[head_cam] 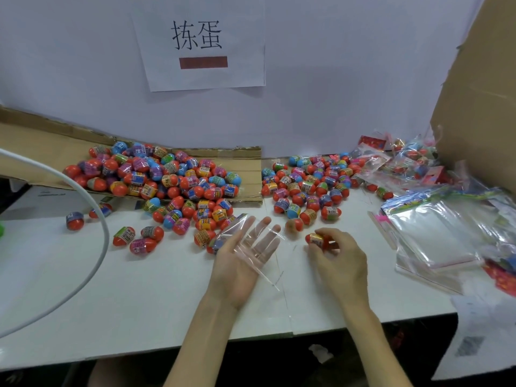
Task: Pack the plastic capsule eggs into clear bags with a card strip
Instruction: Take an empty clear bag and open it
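My left hand (240,258) lies palm up over the white table with its fingers straight, and a clear bag (251,241) is draped across the fingers. My right hand (339,254) grips a red capsule egg with a yellow label (315,240) just right of the bag. Two big heaps of capsule eggs lie behind: the left heap (164,174) on a cardboard sheet and the right heap (307,188) on the table. A stack of clear bags (435,236) lies at the right.
Filled bags with red card strips (405,160) pile at the back right beside a tall cardboard wall (480,107). A white cable (92,196) arcs over the left of the table. Loose eggs (136,238) lie scattered left of my hands. A paper sign (198,43) hangs on the back wall.
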The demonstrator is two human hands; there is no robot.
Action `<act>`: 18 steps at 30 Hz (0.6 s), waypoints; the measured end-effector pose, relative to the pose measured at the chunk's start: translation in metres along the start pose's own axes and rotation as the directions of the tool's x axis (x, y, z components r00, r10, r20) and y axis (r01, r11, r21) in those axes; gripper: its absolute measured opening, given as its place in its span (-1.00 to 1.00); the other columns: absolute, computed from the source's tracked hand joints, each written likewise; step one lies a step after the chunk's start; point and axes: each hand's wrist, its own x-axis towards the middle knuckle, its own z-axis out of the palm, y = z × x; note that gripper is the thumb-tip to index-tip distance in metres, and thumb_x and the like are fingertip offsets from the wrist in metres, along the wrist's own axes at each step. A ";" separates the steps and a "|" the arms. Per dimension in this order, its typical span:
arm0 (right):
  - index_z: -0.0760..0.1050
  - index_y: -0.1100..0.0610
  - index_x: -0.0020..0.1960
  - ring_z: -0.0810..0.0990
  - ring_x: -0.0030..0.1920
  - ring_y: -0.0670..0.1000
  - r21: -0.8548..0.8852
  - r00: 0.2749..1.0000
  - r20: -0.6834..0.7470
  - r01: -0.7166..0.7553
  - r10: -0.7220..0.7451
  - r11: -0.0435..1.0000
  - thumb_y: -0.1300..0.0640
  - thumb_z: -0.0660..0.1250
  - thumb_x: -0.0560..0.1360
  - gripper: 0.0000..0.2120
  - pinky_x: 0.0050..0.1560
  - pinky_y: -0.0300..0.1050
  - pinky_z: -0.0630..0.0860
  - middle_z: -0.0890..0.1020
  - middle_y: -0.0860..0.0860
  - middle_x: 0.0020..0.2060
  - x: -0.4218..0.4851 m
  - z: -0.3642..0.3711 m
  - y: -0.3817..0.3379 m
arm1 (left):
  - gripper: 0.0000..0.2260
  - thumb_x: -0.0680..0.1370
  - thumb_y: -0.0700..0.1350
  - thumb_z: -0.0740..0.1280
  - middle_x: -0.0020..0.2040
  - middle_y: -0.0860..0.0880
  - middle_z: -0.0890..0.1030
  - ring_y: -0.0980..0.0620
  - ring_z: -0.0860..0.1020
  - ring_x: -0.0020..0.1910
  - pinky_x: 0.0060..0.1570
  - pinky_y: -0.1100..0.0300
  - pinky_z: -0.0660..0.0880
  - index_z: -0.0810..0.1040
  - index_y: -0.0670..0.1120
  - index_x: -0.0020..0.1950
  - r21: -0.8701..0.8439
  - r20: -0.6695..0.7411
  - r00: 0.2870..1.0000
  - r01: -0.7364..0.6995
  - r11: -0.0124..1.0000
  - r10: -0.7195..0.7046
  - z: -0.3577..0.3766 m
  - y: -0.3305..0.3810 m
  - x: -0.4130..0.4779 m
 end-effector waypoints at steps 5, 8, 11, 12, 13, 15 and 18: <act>0.53 -0.17 0.10 0.66 -0.04 -0.11 0.367 0.994 -0.047 0.107 -0.097 0.924 0.04 0.57 0.40 -0.65 -0.11 -0.31 0.62 0.66 -0.18 -0.01 -0.049 -0.010 -0.021 | -0.56 0.60 -0.09 0.27 0.29 -0.23 0.66 -0.27 0.67 0.19 -0.03 -0.11 0.69 0.46 -0.15 0.47 0.007 0.001 0.999 -0.038 0.999 0.038 0.004 0.000 -0.004; 0.53 -0.19 0.04 0.68 -0.06 -0.13 0.322 0.991 0.082 0.076 -0.108 0.944 0.09 0.61 0.38 -0.64 -0.08 -0.38 0.59 0.66 -0.23 -0.02 -0.065 0.002 -0.023 | -0.55 0.58 -0.09 0.29 0.30 -0.22 0.65 -0.27 0.67 0.19 -0.08 -0.10 0.69 0.45 -0.13 0.47 0.012 0.000 0.999 -0.045 0.999 0.045 0.005 -0.001 -0.004; 0.58 -0.12 -0.03 0.64 -0.05 -0.21 0.214 0.995 0.025 0.094 -0.101 0.972 0.21 0.60 0.39 -0.68 -0.11 -0.45 0.56 0.63 -0.24 -0.08 -0.063 0.019 -0.023 | -0.54 0.58 -0.08 0.30 0.32 -0.20 0.64 -0.25 0.67 0.22 -0.10 -0.11 0.68 0.44 -0.10 0.49 0.035 0.001 0.999 -0.044 0.998 0.044 0.004 -0.001 -0.005; 0.59 -0.09 -0.05 0.63 -0.04 -0.22 0.183 0.993 -0.007 0.120 -0.120 0.976 0.25 0.59 0.40 -0.70 -0.11 -0.48 0.55 0.60 -0.23 -0.07 -0.061 0.023 -0.024 | -0.50 0.54 -0.06 0.32 0.32 -0.19 0.65 -0.24 0.67 0.22 -0.12 -0.11 0.68 0.44 -0.09 0.49 0.041 0.002 0.999 -0.044 0.998 0.044 0.005 -0.002 -0.006; 0.60 -0.08 -0.05 0.62 -0.04 -0.24 0.166 0.991 -0.026 0.133 -0.131 0.977 0.28 0.58 0.41 -0.70 -0.12 -0.49 0.53 0.60 -0.22 -0.06 -0.060 0.027 -0.026 | -0.48 0.52 -0.06 0.33 0.32 -0.18 0.65 -0.23 0.67 0.22 -0.12 -0.11 0.68 0.45 -0.09 0.49 0.040 0.009 0.999 -0.046 0.998 0.046 0.004 -0.002 -0.006; 0.59 -0.12 -0.03 0.64 -0.05 -0.26 0.191 0.994 -0.029 0.107 -0.104 0.976 0.27 0.57 0.43 -0.67 -0.14 -0.50 0.53 0.61 -0.24 -0.05 -0.056 0.033 -0.026 | -0.51 0.54 -0.06 0.32 0.32 -0.18 0.65 -0.23 0.67 0.22 -0.11 -0.11 0.68 0.45 -0.09 0.48 0.029 0.022 0.999 -0.047 0.998 0.046 0.004 -0.002 -0.007; 0.57 -0.19 -0.03 0.68 -0.11 -0.26 0.316 0.999 0.017 -0.049 0.046 0.948 0.19 0.59 0.42 -0.66 -0.20 -0.49 0.52 0.66 -0.27 -0.12 -0.050 0.036 -0.026 | -0.53 0.53 -0.05 0.33 0.32 -0.20 0.65 -0.24 0.68 0.19 -0.03 -0.18 0.67 0.47 -0.10 0.45 0.014 0.032 0.999 -0.036 0.999 0.035 0.002 -0.001 -0.006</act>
